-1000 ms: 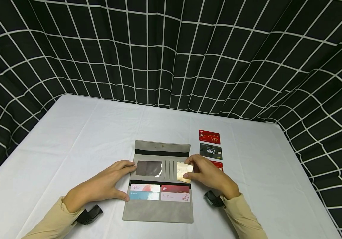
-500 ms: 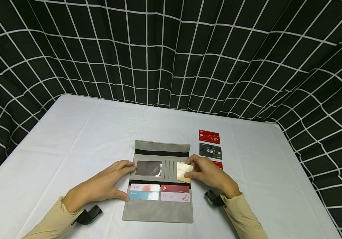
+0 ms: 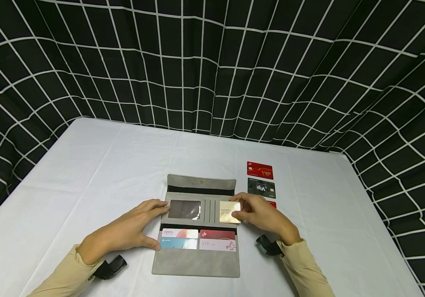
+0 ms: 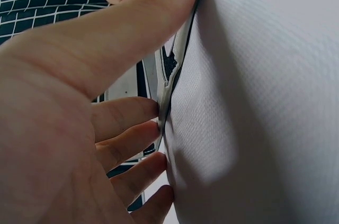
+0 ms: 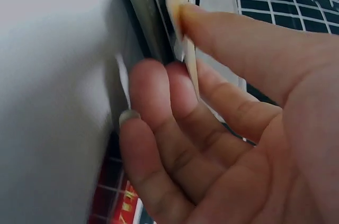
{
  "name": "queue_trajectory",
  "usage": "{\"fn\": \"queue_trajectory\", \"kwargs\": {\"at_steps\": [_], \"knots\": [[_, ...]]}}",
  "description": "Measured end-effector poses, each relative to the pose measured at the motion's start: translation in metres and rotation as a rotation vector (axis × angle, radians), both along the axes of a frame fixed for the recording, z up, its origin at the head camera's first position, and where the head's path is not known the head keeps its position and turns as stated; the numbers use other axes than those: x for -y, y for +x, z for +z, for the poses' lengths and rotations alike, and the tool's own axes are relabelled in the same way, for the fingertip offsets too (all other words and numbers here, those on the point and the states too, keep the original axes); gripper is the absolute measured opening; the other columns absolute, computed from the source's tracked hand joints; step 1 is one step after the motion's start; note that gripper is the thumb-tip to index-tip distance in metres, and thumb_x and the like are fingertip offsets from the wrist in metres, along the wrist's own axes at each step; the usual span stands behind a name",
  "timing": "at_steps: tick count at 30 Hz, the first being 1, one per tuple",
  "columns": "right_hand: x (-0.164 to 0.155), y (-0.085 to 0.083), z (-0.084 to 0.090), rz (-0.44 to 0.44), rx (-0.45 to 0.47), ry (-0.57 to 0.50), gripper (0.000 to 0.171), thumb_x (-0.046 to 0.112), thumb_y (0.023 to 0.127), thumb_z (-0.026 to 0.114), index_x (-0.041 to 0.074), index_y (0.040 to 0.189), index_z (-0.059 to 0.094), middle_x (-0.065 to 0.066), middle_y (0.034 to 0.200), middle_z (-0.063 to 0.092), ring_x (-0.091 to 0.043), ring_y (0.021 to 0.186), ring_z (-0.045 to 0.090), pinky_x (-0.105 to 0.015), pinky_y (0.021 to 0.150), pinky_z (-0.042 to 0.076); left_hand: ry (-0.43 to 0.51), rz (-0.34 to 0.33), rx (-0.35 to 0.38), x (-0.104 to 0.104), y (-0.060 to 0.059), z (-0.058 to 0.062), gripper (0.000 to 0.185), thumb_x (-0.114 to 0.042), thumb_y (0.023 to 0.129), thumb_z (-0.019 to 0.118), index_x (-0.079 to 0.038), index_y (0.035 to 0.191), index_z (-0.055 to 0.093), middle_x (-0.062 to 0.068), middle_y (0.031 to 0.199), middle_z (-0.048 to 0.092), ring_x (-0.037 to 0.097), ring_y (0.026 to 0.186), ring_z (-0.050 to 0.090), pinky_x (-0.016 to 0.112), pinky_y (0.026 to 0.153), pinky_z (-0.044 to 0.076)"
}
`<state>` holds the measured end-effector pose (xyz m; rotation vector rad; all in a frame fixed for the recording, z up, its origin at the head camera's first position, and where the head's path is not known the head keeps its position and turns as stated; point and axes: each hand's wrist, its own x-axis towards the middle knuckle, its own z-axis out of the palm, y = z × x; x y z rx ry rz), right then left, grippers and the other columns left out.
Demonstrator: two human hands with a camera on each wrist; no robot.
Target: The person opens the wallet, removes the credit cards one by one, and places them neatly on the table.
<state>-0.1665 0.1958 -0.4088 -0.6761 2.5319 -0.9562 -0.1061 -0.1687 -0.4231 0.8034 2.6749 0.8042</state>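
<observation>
A grey wallet [image 3: 197,225] lies unfolded on the white table, with several cards in its lower slots [image 3: 198,239]. My right hand [image 3: 262,214] pinches a gold card [image 3: 229,212] between thumb and fingers, over the wallet's upper right slots. In the right wrist view the gold card [image 5: 180,17] stands edge-on between my thumb and fingers. My left hand [image 3: 130,229] rests flat with straight fingers on the wallet's left edge, thumb by the lower cards. The left wrist view has my left hand's fingers [image 4: 132,139] against the wallet's edge [image 4: 169,81].
Right of the wallet lie a red VIP card [image 3: 260,170], a black VIP card [image 3: 261,188] and another red card [image 3: 271,203] partly hidden by my right hand. A black-and-white grid curtain [image 3: 212,62] surrounds the white table [image 3: 86,173].
My right hand has shifted slightly and the gold card now lies flatter and squarer over the upper right slots. The left hand has not moved.
</observation>
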Motion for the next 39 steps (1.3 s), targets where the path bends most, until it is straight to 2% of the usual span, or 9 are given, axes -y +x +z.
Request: {"fn": "queue_trajectory", "kwargs": {"at_steps": [7,17,26,39], "knots": [[0.004,-0.001,-0.003,-0.015,-0.034,-0.033,0.036,0.02,0.087,0.076,0.002,0.116,0.065,0.002,0.075,0.06,-0.007,0.066,0.052,-0.019,0.06,0.045,0.002,-0.004,-0.01,0.0,0.0,-0.001,0.096,-0.051,0.071,0.081,-0.002,0.146,0.047,0.011,0.15,0.043,0.033,0.139,0.042,0.055,0.11,0.039],[-0.001,-0.001,0.001,-0.021,0.0,-0.045,0.032,0.015,0.087,0.075,0.001,0.113,0.064,-0.002,0.085,0.066,-0.011,0.072,0.055,-0.019,0.064,0.047,0.0,-0.002,-0.008,0.0,0.0,-0.001,0.097,-0.053,0.071,0.081,-0.002,0.146,0.046,0.011,0.15,0.043,0.034,0.139,0.042,0.055,0.111,0.039],[-0.008,-0.002,0.004,-0.018,0.01,-0.034,0.03,0.014,0.087,0.075,0.001,0.112,0.063,-0.002,0.088,0.067,-0.011,0.076,0.058,-0.019,0.067,0.049,0.003,-0.006,-0.014,0.0,0.0,-0.002,0.097,-0.053,0.071,0.08,-0.001,0.146,0.046,0.012,0.15,0.043,0.034,0.139,0.042,0.056,0.111,0.039],[-0.017,-0.005,0.011,-0.044,0.015,0.0,0.033,0.016,0.085,0.077,0.002,0.113,0.065,-0.004,0.09,0.069,-0.013,0.076,0.054,-0.021,0.063,0.044,0.002,-0.007,-0.012,0.001,0.0,-0.002,0.096,-0.054,0.071,0.079,-0.002,0.145,0.047,0.012,0.151,0.042,0.034,0.14,0.041,0.056,0.111,0.039]]}}
